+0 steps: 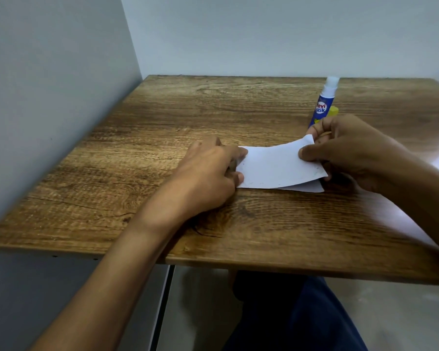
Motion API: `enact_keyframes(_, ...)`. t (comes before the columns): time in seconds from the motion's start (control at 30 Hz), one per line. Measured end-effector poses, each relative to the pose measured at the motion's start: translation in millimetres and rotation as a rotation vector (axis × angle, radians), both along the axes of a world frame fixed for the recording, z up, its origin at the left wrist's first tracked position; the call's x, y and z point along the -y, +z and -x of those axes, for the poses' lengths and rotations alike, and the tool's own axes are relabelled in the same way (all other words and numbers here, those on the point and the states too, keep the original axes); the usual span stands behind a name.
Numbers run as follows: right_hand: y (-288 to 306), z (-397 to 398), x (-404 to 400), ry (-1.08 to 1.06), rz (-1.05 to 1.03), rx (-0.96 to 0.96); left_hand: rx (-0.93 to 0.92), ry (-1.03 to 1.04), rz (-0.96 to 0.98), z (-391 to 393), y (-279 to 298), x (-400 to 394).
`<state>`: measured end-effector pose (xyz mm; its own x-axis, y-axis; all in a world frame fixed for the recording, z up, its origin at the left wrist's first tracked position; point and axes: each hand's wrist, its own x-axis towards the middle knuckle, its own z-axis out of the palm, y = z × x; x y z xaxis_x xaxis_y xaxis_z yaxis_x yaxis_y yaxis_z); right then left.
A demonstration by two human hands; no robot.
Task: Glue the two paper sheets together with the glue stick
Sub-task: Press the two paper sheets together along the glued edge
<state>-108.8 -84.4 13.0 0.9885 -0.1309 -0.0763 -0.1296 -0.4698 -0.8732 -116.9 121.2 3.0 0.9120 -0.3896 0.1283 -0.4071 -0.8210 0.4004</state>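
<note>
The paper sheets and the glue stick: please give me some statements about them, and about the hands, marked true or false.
1. The glue stick stands upright on the wooden table. True.
2. The right hand holds the glue stick. False: it lifts the right edge of the upper sheet; the stick stands behind it.
3. The left hand is at the sheets' left edge. True.
4. The upper sheet lies fully flat on the lower sheet. False: its right side curves upward.
5. The glue stick is uncapped. False: a white cap is on top.
</note>
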Motion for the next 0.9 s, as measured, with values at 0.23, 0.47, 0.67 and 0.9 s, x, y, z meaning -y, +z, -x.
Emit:
enact_keyframes(0.23,-0.6,0.9,-1.3,0.003,0.009,0.025,-0.023,-0.036,-0.063,-2.5,1.6,-0.1)
enact_keyframes(0.47,-5.6,-1.1,-0.2,-0.005,0.104,0.092,-0.071,-0.070,-0.197,-6.2,8.5,1.2)
enact_keyframes(0.67,-9.5,-2.0,2.9,-0.014,0.280,0.206,-0.089,-0.081,-0.194,-7.4,12.4,0.7)
enact_keyframes(0.9,-5.9,7.8,4.6,-0.052,0.651,0.326,-0.026,-0.024,-0.115,0.2,5.1,3.1)
